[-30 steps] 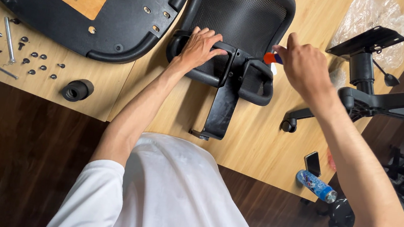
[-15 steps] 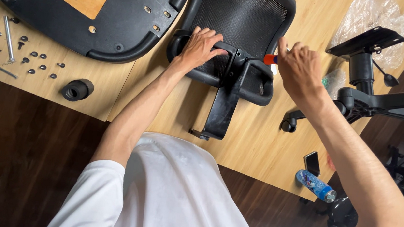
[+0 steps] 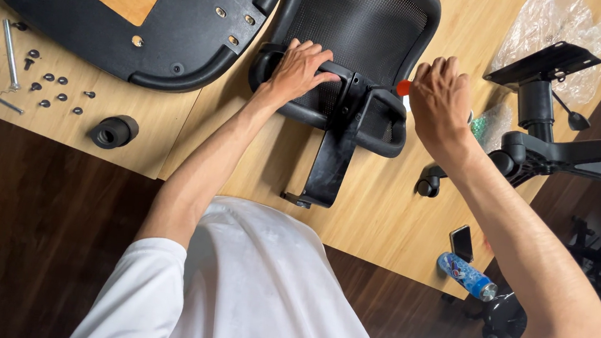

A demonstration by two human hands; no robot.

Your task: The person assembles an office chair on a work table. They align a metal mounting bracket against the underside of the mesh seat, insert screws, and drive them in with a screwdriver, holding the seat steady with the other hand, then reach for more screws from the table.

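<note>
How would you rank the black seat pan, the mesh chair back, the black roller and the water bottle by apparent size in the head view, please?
1. Black seat pan, partly cropped.
2. Mesh chair back.
3. Water bottle and black roller look alike; I won't rank them.

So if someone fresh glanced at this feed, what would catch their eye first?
Probably the black mesh chair back lying at the middle of the wooden table, with the left hand pressed flat on its lower frame and the right hand closed on a red-tipped tool at its right edge. Next, the big black seat pan upside down at upper left, with small screws scattered beside it.
</note>
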